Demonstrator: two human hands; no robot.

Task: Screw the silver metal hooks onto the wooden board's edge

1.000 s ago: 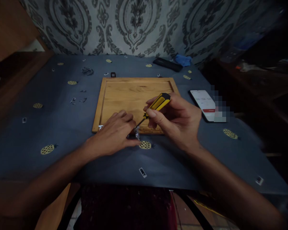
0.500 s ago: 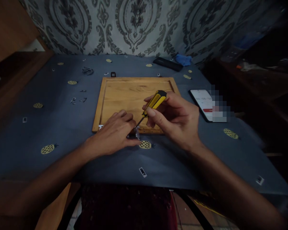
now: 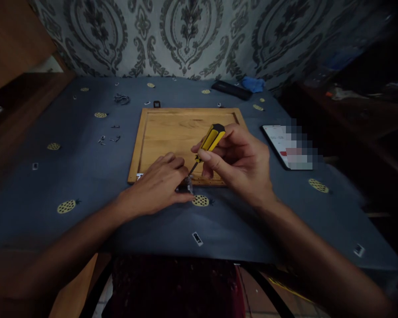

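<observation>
A wooden panel lies flat on a blue cloth with pineapple prints. My right hand is closed around a yellow and black screwdriver, whose tip points down at a small metal fitting on the panel's near edge. My left hand presses on that fitting, fingers closed over it and hiding most of it. A second metal piece shows at the panel's near left corner.
Loose screws and small metal parts lie on the cloth to the left. A phone lies face up at the right. A dark flat object and a blue cloth sit by the patterned wall.
The screwdriver handle has swung left and more upright in my right hand, with its tip staying on the fitting. My left hand has not moved.
</observation>
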